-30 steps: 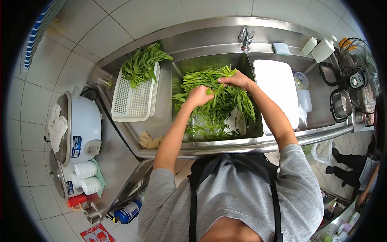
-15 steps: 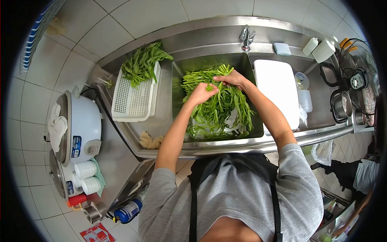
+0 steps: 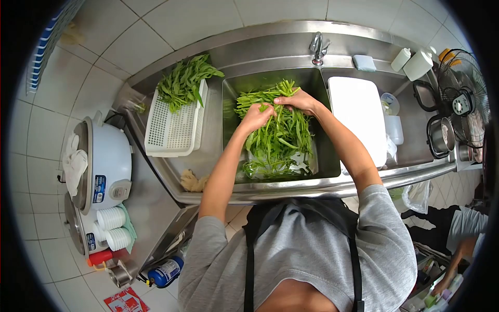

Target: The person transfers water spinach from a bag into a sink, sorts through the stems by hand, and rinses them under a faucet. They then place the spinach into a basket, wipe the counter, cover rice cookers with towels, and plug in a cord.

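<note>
A large heap of leafy greens [image 3: 278, 138] lies in the steel sink basin [image 3: 325, 140], with cut stems toward the upper left and leaves lower down. My left hand [image 3: 258, 117] is closed on part of the greens near the middle of the heap. Just to its right, my right hand [image 3: 298, 101] grips a bunch of stems, its thumb pointing left. The two hands are close together but apart. Left of the basin, a white perforated basket [image 3: 169, 132] holds more greens [image 3: 183, 86] at its upper end.
A faucet [image 3: 317, 49] rises behind the basin. A white board [image 3: 357, 122] lies to the right, near a blue sponge [image 3: 364, 63]. A yellowish cloth [image 3: 193, 181] rests at the front left. Another person [image 3: 460, 229] is at the lower right.
My left hand has moved slightly left. The greens under my right hand have drawn inward from the basin's right side. The other person's arm has come further into view.
</note>
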Available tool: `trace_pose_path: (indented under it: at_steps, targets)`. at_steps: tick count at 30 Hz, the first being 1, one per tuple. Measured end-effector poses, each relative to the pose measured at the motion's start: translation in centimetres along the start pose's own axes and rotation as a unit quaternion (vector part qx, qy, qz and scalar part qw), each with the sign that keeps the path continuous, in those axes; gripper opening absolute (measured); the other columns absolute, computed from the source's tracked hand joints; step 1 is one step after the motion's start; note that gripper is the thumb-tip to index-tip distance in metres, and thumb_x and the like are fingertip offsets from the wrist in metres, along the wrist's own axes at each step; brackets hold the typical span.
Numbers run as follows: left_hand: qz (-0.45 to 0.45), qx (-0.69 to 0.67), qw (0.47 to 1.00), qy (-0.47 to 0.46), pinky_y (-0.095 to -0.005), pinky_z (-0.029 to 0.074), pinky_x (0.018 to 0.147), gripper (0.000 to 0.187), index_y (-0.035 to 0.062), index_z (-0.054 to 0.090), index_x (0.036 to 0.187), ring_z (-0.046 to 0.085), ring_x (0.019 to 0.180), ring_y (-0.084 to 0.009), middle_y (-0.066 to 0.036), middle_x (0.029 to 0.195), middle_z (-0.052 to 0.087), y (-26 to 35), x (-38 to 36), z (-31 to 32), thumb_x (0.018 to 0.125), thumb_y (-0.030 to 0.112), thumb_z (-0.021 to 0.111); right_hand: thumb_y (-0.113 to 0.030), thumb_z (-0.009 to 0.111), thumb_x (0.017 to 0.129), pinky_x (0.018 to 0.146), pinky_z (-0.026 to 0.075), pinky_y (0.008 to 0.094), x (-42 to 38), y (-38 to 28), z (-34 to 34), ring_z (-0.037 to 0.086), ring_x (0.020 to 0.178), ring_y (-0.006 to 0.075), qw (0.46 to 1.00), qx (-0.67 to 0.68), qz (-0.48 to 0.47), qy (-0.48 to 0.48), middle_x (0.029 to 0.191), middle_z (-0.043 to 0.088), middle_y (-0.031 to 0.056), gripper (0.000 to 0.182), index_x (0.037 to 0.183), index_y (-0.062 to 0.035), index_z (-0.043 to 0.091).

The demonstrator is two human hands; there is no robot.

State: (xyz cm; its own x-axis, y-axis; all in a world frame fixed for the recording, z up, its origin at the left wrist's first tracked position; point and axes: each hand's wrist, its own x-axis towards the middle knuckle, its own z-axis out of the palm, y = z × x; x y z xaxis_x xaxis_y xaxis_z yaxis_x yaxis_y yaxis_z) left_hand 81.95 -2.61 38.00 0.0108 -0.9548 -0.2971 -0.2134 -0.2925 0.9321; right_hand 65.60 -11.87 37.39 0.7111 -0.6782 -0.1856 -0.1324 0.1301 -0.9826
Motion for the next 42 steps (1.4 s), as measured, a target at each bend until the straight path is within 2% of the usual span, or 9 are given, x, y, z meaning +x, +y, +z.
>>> trace_pose_path:
  at_steps: [7, 10, 16, 21, 24, 31, 34, 38, 42]
  targets:
    - [-0.006, -0.066, 0.981, 0.182, -0.0277, 0.037, 0.056, 0.027, 0.0007, 0.054, 0.067, 0.043, 0.052, -0.0130, -0.002, 0.060, 0.047, -4.1, 0.5, -1.0, 0.080, 0.023, 0.047, -0.026, 0.077, 0.068, 0.045, 0.035, 0.0232, -0.2, -0.1, -0.2, 0.047, 0.052, 0.0075, 0.994, 0.002, -0.011, 0.108, 0.064, 0.057, 0.0011, 0.027, 0.071, -0.0055, 0.060]
    - [0.125, -0.085, 0.976, 0.156, -0.0286, 0.040, 0.057, 0.029, 0.0024, 0.054, 0.067, 0.049, 0.055, -0.0138, -0.003, 0.061, 0.052, -3.8, 0.1, -0.9, 0.082, 0.027, 0.050, -0.029, 0.078, 0.066, 0.042, 0.036, 0.0246, 0.6, 0.8, -0.9, 0.045, 0.046, 0.0082, 0.987, -0.043, 0.028, 0.149, 0.057, 0.055, 0.0009, 0.031, 0.064, -0.0049, 0.059]
    - [0.092, 0.316, 0.941, 0.081, -0.0376, 0.045, 0.061, 0.029, 0.0091, 0.064, 0.077, 0.058, 0.059, -0.0261, -0.015, 0.062, 0.059, 1.8, -2.4, 1.8, 0.076, 0.038, 0.062, -0.044, 0.079, 0.059, 0.055, 0.048, 0.0315, 1.9, 2.5, -1.4, 0.060, 0.056, 0.0186, 0.949, -0.171, 0.124, 0.233, 0.063, 0.062, 0.0108, 0.048, 0.066, 0.0006, 0.060]
    - [0.095, 0.367, 0.918, 0.114, -0.0415, 0.045, 0.059, 0.030, 0.0118, 0.066, 0.082, 0.060, 0.062, -0.0321, -0.017, 0.060, 0.059, 1.0, -1.0, 4.1, 0.073, 0.040, 0.062, -0.054, 0.077, 0.053, 0.072, 0.051, 0.0391, 1.4, 1.2, 0.1, 0.062, 0.087, 0.0319, 0.890, -0.312, 0.186, 0.274, 0.094, 0.063, 0.0183, 0.069, 0.091, 0.0004, 0.061]
    - [0.084, 0.436, 0.886, 0.134, -0.0431, 0.047, 0.060, 0.034, 0.0037, 0.065, 0.080, 0.061, 0.066, -0.0334, -0.017, 0.066, 0.062, 0.7, 0.1, 4.7, 0.073, 0.037, 0.063, -0.053, 0.077, 0.054, 0.066, 0.052, 0.0377, 0.3, 0.1, 1.9, 0.065, 0.074, 0.0285, 0.849, -0.372, 0.148, 0.346, 0.076, 0.065, 0.0151, 0.061, 0.075, 0.0019, 0.063]
    - [0.077, 0.459, 0.875, 0.134, -0.0428, 0.047, 0.061, 0.034, 0.0011, 0.064, 0.084, 0.062, 0.066, -0.0329, -0.019, 0.067, 0.062, -0.7, 0.8, 4.3, 0.072, 0.033, 0.063, -0.059, 0.073, 0.055, 0.064, 0.052, 0.0386, 0.5, 1.9, 2.6, 0.065, 0.072, 0.0290, 0.861, -0.368, 0.180, 0.302, 0.073, 0.065, 0.0162, 0.065, 0.073, 0.0026, 0.063]
    - [0.047, 0.411, 0.899, 0.141, -0.0419, 0.048, 0.062, 0.035, 0.0010, 0.065, 0.084, 0.062, 0.066, -0.0321, -0.019, 0.066, 0.062, -1.0, 0.6, 4.3, 0.071, 0.033, 0.062, -0.057, 0.072, 0.057, 0.075, 0.050, 0.0404, 0.6, 2.7, 2.4, 0.061, 0.090, 0.0330, 0.895, -0.294, 0.220, 0.253, 0.096, 0.062, 0.0207, 0.068, 0.092, 0.0009, 0.062]
    - [0.018, 0.264, 0.944, 0.197, -0.0394, 0.047, 0.059, 0.034, 0.0002, 0.065, 0.081, 0.061, 0.062, -0.0297, -0.016, 0.062, 0.061, -1.8, 0.6, 4.2, 0.070, 0.033, 0.060, -0.047, 0.073, 0.064, 0.052, 0.048, 0.0324, 1.8, 6.4, 2.1, 0.060, 0.051, 0.0185, 0.956, -0.143, 0.138, 0.214, 0.060, 0.062, 0.0114, 0.048, 0.069, 0.0002, 0.065]
    - [-0.009, -0.021, 0.967, 0.255, -0.0358, 0.043, 0.053, 0.031, -0.0022, 0.062, 0.074, 0.055, 0.053, -0.0236, -0.010, 0.059, 0.059, -5.9, 2.6, 3.2, 0.072, 0.029, 0.058, -0.039, 0.074, 0.067, 0.042, 0.043, 0.0285, 0.7, 4.8, 4.1, 0.051, 0.038, 0.0113, 0.947, -0.063, 0.088, 0.303, 0.045, 0.054, 0.0056, 0.042, 0.053, -0.0015, 0.061]
